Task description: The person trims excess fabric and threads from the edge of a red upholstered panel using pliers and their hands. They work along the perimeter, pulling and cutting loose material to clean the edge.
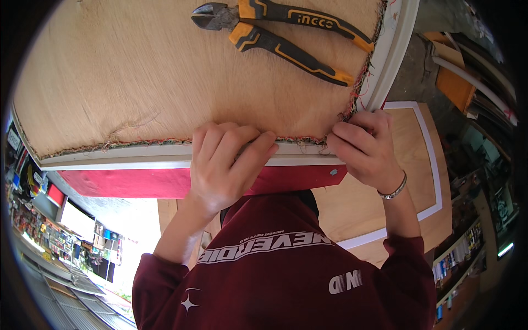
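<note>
A plywood panel point(165, 74) lies in a pale frame point(123, 154), with a frayed, multicoloured fabric edge point(156, 141) along the joint. My left hand point(227, 165) rests over the near side of the frame, fingers bent onto the fabric edge; whether they pinch anything is hidden. At the near right corner, the bent fingers of my right hand point(367, 148) close on the frayed fabric, with loose red threads beside them. Ingco diagonal cutting pliers point(235, 18), with black and orange handles, lie on the panel, jaws to the left and handles apart.
Red material point(136, 183) hangs below the frame's near side. To the lower right is a wooden board point(350, 198) with a white border strip. Boards and tubes point(474, 78) lean at the far right. Stocked shelves point(458, 255) stand at the lower right, with more goods at the left.
</note>
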A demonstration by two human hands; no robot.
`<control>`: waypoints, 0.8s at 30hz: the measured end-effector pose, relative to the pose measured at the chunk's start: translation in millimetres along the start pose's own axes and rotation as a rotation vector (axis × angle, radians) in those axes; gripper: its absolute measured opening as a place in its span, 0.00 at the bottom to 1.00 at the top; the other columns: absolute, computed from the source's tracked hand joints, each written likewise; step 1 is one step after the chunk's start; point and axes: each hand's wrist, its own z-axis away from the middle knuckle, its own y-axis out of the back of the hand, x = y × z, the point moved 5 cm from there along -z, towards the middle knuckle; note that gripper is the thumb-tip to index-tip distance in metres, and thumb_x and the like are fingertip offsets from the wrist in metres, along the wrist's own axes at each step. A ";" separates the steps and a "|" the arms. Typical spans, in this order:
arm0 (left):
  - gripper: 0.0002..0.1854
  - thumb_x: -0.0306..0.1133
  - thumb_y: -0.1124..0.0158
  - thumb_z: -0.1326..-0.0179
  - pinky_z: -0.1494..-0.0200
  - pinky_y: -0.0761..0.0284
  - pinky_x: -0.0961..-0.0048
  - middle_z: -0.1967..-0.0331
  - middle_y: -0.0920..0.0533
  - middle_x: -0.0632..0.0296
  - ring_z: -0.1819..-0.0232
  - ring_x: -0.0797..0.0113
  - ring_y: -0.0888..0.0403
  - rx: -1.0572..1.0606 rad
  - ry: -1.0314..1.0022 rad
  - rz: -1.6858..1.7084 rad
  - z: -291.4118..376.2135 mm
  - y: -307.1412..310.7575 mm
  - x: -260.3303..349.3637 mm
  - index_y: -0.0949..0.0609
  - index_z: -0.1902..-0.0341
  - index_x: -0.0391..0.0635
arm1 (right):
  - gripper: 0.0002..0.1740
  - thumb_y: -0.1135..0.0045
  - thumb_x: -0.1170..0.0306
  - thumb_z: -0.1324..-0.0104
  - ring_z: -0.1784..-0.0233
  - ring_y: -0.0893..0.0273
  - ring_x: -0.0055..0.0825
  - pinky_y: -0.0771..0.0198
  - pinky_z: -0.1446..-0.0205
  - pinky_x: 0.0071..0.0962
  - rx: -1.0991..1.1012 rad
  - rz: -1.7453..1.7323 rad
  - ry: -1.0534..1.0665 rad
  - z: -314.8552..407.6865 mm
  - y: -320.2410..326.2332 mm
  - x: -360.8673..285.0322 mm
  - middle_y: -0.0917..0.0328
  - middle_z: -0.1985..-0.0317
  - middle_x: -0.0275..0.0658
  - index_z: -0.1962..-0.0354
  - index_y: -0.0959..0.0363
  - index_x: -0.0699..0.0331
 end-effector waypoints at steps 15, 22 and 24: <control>0.15 0.32 0.24 0.52 0.52 0.30 0.63 0.62 0.19 0.69 0.59 0.65 0.23 -0.124 -0.001 0.013 -7.2 0.7 1.3 0.10 0.57 0.50 | 0.17 0.32 0.70 0.43 0.49 0.25 0.33 0.35 0.45 0.37 0.040 -0.064 -0.257 -25.5 -9.0 -33.9 0.20 0.53 0.27 0.54 0.15 0.52; 0.14 0.35 0.18 0.52 0.53 0.30 0.63 0.63 0.20 0.70 0.60 0.65 0.23 -0.102 -0.003 0.038 -5.0 -0.6 -0.2 0.11 0.61 0.52 | 0.15 0.28 0.73 0.43 0.52 0.27 0.36 0.38 0.45 0.38 0.125 -0.102 -0.436 -25.0 -31.8 -44.2 0.22 0.58 0.29 0.58 0.17 0.52; 0.14 0.35 0.18 0.52 0.54 0.29 0.63 0.63 0.19 0.69 0.60 0.65 0.23 -0.085 -0.005 0.029 -4.1 -0.6 -1.0 0.11 0.60 0.52 | 0.14 0.32 0.73 0.43 0.52 0.26 0.35 0.38 0.45 0.38 0.154 -0.066 -0.437 -22.2 -37.2 -45.4 0.22 0.58 0.29 0.58 0.18 0.52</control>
